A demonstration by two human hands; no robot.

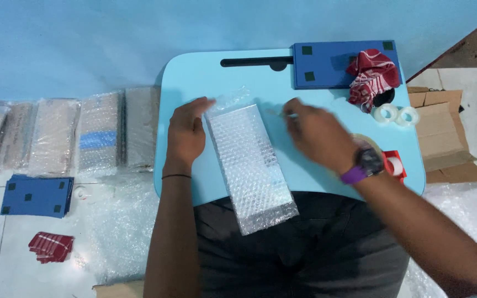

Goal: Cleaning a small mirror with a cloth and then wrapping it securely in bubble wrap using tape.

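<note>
Blue bench (205, 72) fills mid-frame before a blue wall. Left hand (186, 132) presses the bubble-wrap parcel (249, 165) at centre; right hand (318, 132), blurred, pinches tape (274, 112). Wrapped packs (56, 135) line the left floor.

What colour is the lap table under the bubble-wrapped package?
Light blue lap table; the head view shows it plainly.

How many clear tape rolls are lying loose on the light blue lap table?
2. Left clear tape roll and right clear tape roll lie side by side below the red checked cloth. A third sits in the red dispenser.
</note>
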